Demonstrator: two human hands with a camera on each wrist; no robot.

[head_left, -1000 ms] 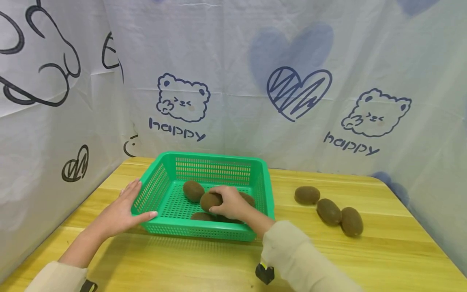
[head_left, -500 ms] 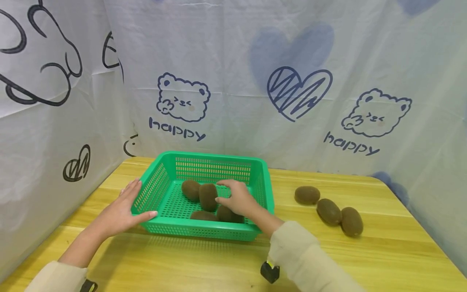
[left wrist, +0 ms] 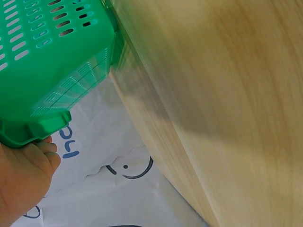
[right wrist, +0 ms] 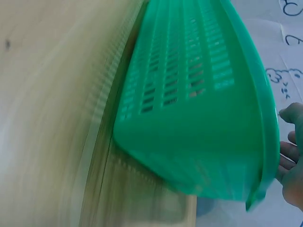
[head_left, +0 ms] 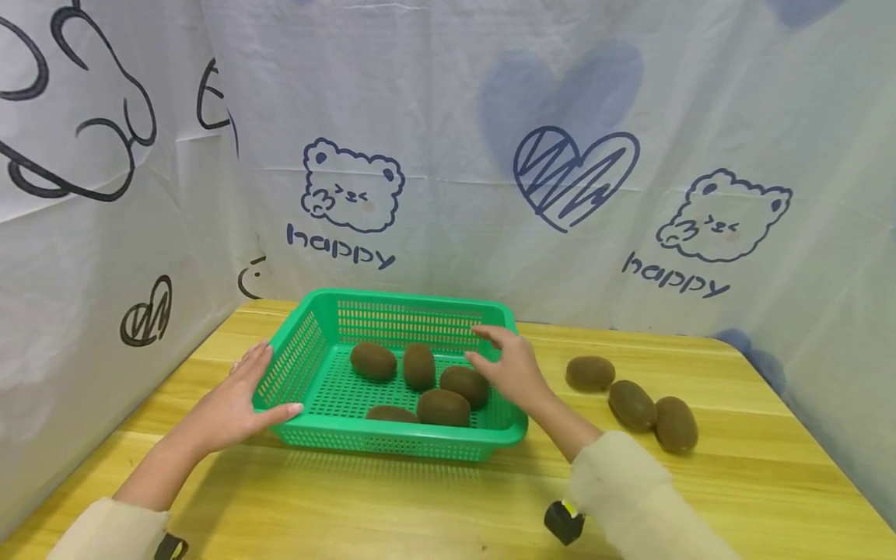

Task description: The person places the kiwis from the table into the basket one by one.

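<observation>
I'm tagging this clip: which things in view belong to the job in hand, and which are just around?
Belong, by the look of it:
green basket, left hand on its rim
five kiwis visible inside it
three kiwis outside it, probably
right hand, holding nothing

Just around:
wooden table
printed cloth
black piece near the right sleeve

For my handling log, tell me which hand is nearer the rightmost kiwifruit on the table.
Right. The right hand is at the right end of the basket, left of the rightmost kiwifruit; the left hand touches the basket's left end, farther off.
</observation>
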